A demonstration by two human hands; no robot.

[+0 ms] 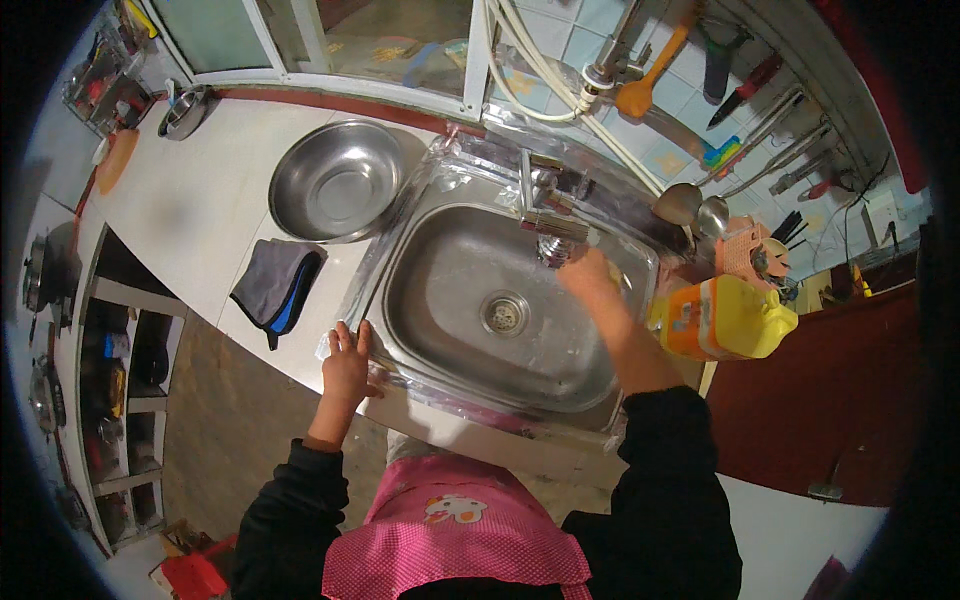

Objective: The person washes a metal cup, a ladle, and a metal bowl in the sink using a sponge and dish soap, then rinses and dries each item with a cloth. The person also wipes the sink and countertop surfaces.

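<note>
My left hand (347, 365) rests with fingers spread on the counter edge, at the front left corner of the stainless steel sink (465, 292). My right hand (587, 271) is raised over the right part of the basin, its fingers at the spout end of the chrome faucet (555, 223); whether they grip it is hidden. No water is seen running. A steel basin (337, 181) stands left of the sink, and a folded grey cloth with blue and black edging (277, 285) lies in front of it. Something small and pale shows behind my right hand.
A yellow jug with an orange label (720, 319) is at the sink's right. Behind it are a pink basket (739, 251) and hanging ladles (679, 204). Pale hoses (547, 82) run down the tiled wall. Small steel bowls (184, 114) stand at the counter's far left.
</note>
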